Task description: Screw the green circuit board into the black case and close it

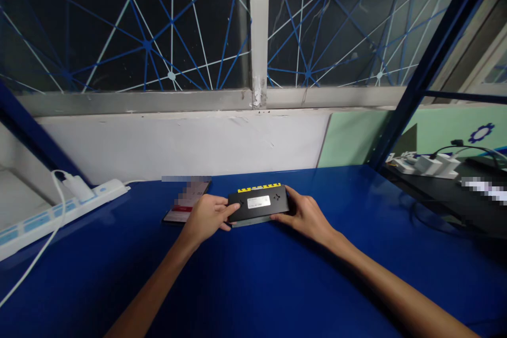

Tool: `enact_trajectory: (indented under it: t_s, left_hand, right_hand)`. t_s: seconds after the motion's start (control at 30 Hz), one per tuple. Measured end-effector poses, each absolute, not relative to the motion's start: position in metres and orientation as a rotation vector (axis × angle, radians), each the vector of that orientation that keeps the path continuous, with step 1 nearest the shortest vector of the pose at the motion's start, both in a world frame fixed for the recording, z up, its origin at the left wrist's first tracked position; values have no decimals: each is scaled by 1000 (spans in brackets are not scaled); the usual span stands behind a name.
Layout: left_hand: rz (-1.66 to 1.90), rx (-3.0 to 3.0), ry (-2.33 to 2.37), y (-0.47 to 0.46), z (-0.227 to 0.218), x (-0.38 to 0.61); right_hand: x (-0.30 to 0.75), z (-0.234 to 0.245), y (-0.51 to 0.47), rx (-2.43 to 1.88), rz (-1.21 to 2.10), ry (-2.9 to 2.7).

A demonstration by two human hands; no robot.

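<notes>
A black network switch [242,212] is held between my two hands a little above the blue table. Its underside faces me, with a silver-white label in the middle and a cross-shaped mounting slot on either side. Yellow ports line its far edge, and a grey strip shows along the near edge. My left hand [209,214] grips the left end, thumb on the underside. Around the right end my right hand [307,215] is closed, fingers behind and thumb at the near corner. A phone [176,215] with a lit, partly blurred screen lies just behind my left hand.
A white power strip [106,189] with a plugged-in charger [78,187] and white cable lies on the blue table [245,285] at left. At right, another power strip [443,167] with plugs sits on a black surface. Blue frame posts [412,84] flank the table; a wall and windows stand behind.
</notes>
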State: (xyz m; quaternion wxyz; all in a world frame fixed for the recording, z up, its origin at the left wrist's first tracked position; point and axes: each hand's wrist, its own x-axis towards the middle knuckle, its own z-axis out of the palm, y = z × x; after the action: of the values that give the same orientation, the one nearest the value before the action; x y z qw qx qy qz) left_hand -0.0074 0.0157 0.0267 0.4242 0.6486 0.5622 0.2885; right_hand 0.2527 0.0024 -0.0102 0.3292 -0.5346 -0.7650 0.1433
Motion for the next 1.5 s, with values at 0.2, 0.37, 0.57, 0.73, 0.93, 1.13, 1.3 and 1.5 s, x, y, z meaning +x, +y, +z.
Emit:
enact_trajectory:
  t_s: [0.2, 0.37, 0.57, 0.73, 0.93, 1.13, 1.3, 1.5]
  left_hand:
    - [760, 1820, 1641, 19, 20, -12]
    - [706, 2063, 1627, 15, 31, -10]
    - [502, 2196, 1598, 16, 31, -12]
    - [417, 2309, 1603, 18, 32, -19]
    - [337, 2266, 1604, 12, 40, -13]
    - [317, 2267, 1580, 13, 35, -13]
    - [231, 2266, 1565, 14, 27, -15]
    - [253, 2268, 1560, 13, 25, -12]
  right_hand:
    - [249, -12, 0, -1405, 335, -1981]
    - [252, -12, 1, -1386, 364, -1948]
    - [255, -11, 3, -1348, 432, -1940]
    - [255, -10, 2, -1293, 499, -1926]
    - [256, -10, 2, -1326, 511, -1989]
    - [258, -8, 2, -1446, 374, -2099]
    - [257, -11, 1, -1513, 313, -2172]
    - [255, -13, 1, -1481, 362, -2162]
